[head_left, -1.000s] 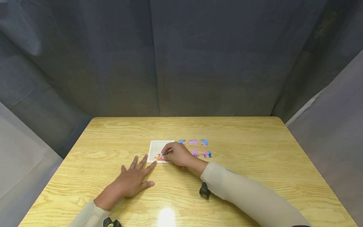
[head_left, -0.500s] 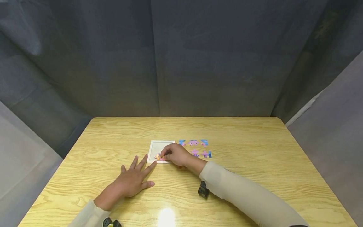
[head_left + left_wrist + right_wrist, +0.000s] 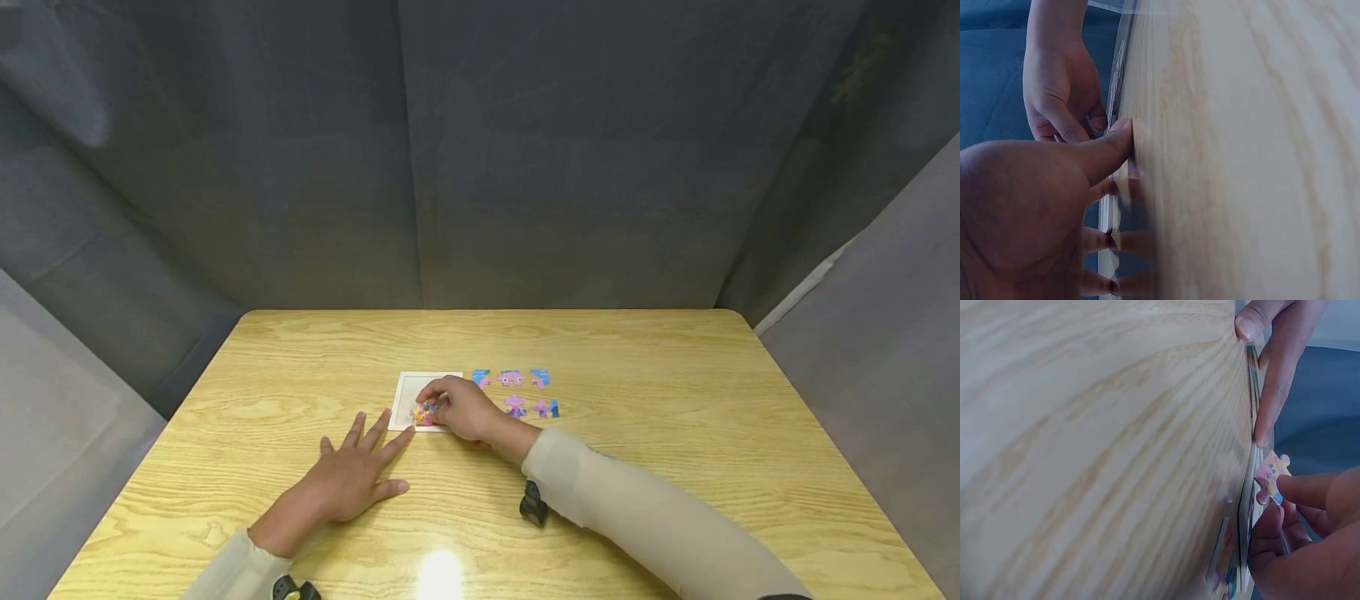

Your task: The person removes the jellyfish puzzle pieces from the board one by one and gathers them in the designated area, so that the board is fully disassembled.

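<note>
My right hand [image 3: 463, 410] pinches a pink and yellow jigsaw piece [image 3: 1272, 477] between thumb and fingers. The right wrist view shows that piece tilted up on edge. It is over the lower left part of a white puzzle tray [image 3: 408, 392], whose right part my hand covers. My left hand [image 3: 348, 482] rests palm down on the table with its fingers spread. Its fingertips reach the tray's left side and lower left corner, and the left wrist view shows its thumb [image 3: 1113, 147] on the wood.
Several loose jigsaw pieces lie right of the tray in two rows, among them a purple one with eyes [image 3: 511, 377] and a blue-edged one [image 3: 547, 408]. Another piece [image 3: 1225, 556] lies near my right hand. Dark curtains [image 3: 525, 167] stand behind the wooden table [image 3: 637, 375].
My right hand has shifted slightly left over the tray, and the pinched jigsaw piece has turned in its fingers. The left hand has stayed in place.
</note>
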`<state>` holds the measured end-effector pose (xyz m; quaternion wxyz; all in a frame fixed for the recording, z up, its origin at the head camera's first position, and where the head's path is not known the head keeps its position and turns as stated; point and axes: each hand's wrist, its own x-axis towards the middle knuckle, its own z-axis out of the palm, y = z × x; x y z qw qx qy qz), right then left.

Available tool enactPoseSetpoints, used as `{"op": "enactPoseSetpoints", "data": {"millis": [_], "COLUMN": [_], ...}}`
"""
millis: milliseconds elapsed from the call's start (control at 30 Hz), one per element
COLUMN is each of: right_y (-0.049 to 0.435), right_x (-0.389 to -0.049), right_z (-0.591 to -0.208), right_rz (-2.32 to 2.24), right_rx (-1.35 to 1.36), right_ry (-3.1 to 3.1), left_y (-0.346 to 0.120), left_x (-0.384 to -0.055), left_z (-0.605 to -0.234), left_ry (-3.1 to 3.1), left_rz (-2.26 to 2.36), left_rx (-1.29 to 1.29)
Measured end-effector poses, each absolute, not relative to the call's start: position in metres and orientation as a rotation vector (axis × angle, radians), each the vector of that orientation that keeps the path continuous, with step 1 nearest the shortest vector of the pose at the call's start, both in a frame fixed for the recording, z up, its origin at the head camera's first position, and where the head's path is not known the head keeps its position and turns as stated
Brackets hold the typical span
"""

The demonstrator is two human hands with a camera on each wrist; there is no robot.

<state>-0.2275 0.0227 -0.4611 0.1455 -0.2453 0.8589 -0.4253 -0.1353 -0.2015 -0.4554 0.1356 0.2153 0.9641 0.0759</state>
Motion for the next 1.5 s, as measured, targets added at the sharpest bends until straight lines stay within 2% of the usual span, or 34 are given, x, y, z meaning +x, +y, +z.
{"op": "enactPoseSetpoints", "data": {"millis": [433, 867, 1500], "right_y": [0.019, 0.02, 0.054], "right_x": [-0.226, -0.227, -0.226], "right_z": [-0.467, -0.464, -0.46], "right_rz": [-1.12, -1.137, -1.272], "right_rx": [-0.78, -0.738, -0.598], "right_ry": [2.535, 2.514, 2.43], "left_y": [-0.204, -0.203, -0.203], "left_x": [-0.135, -0.136, -0.136], "left_z": [-0.457, -0.457, -0.458], "left_ry": [2.808, 2.806, 2.8], "left_rz": [0.235, 0.227, 0.219], "left_rx": [0.671, 0.655, 0.65]}}
